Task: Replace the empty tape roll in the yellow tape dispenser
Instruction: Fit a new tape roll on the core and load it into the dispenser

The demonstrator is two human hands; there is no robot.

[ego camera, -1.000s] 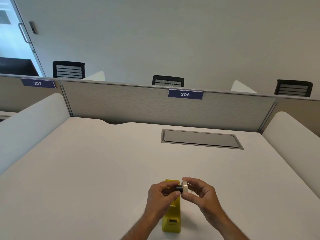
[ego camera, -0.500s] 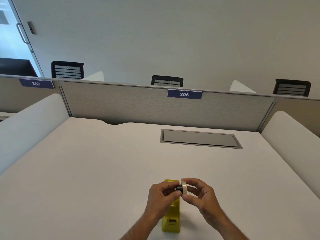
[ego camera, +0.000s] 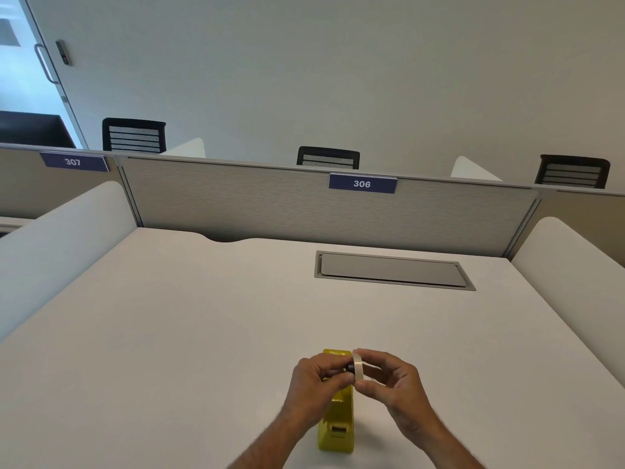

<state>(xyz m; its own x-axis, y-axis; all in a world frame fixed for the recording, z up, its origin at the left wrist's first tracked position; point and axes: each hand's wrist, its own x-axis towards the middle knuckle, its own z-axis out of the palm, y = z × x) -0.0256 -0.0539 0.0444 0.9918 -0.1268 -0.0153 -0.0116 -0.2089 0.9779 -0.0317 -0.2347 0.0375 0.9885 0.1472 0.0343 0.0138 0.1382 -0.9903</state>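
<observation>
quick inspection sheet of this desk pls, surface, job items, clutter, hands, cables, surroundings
surface: white desk, bare apart from the job's things; a closed grey hatch is set into it at the far right.
job's things: yellow tape dispenser stands on the desk at the near edge, below the hands; white tape roll and a small black hub are held above it, the hub against the roll's centre.
clutter: nothing seen.
grippers: left hand pinches the hub; right hand holds the roll by its rim.
cables: nothing seen.
surroundings: grey partition with a sign reading 306; black chair backs behind it; a glass door at far left.
</observation>
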